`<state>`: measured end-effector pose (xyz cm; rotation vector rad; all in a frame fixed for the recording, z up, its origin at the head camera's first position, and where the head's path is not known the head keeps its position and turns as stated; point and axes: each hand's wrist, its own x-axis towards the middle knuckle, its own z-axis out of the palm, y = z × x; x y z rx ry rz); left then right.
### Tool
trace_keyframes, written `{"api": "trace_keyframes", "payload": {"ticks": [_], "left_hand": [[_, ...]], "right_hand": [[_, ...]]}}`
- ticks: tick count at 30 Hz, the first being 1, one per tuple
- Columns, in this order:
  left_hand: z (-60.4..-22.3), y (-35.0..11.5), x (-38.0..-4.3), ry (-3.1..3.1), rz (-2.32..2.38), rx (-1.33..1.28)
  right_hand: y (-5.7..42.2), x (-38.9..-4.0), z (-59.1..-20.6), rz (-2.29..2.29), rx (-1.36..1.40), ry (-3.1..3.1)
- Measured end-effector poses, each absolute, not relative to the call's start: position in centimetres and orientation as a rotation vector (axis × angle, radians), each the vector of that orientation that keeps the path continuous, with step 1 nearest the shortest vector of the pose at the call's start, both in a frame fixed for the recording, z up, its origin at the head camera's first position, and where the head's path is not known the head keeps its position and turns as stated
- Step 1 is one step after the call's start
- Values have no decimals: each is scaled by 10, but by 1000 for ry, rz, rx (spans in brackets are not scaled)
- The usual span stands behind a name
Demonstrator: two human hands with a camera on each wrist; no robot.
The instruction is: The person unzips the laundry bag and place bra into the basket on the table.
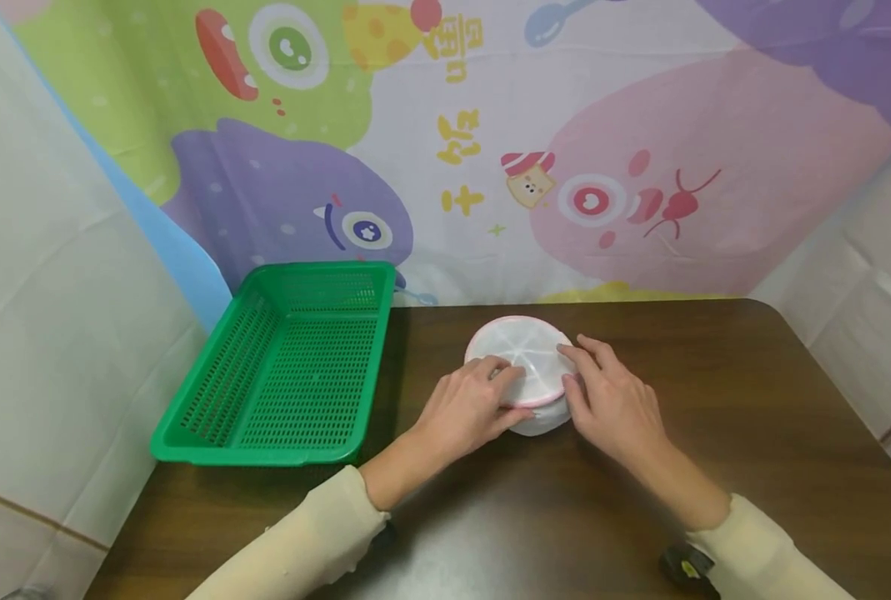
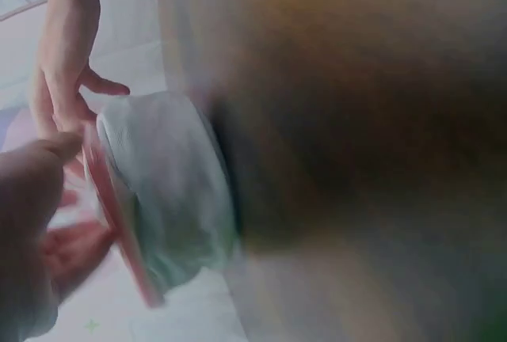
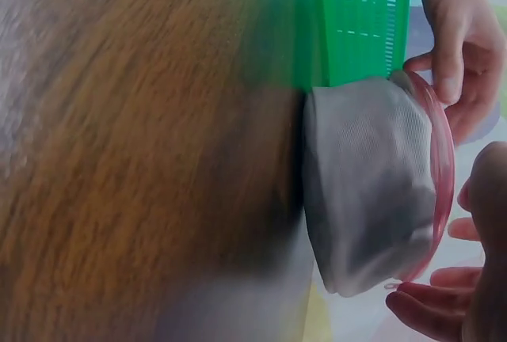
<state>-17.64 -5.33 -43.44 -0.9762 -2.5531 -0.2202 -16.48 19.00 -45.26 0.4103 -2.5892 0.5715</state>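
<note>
A round, white mesh bag [image 1: 538, 417] with a pink rim and a pale top divided by spoke-like lines stands on the brown table. My left hand [image 1: 463, 406] holds its near left edge, fingers bent over the top and thumb lower at the side. At the right edge is my right hand [image 1: 616, 404], its fingers spread and loosely bent, with fingertips at the rim. In the right wrist view, the bag's soft side [image 3: 368, 184] bulges below the rim, and a small pull tab [image 3: 391, 285] shows near my right fingertips [image 3: 412, 306]. The left wrist view is blurred.
A green perforated plastic basket [image 1: 373, 392] stands to the left on the table [image 1: 753, 400]. Behind the table hangs a cloth [image 1: 445, 250] printed with cartoon monsters. White sheets [image 1: 47, 275] flank both sides. A dark object [image 1: 687, 567] is by the right sleeve.
</note>
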Motion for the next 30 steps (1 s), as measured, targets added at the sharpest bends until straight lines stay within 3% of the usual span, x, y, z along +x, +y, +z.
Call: {"api": "trace_keyframes", "payload": {"ticks": [8, 22, 30], "left_hand": [[-445, -61, -173, -2412, -458, -1150], [-448, -82, -186, -2922, -561, -672], [-455, -83, -193, -3080, -646, -641]], "right_hand": [[197, -172, -460, 582, 463, -2614], [212, -191, -466, 752, 646, -2620], [212, -192, -469, 773, 758, -2545]]}}
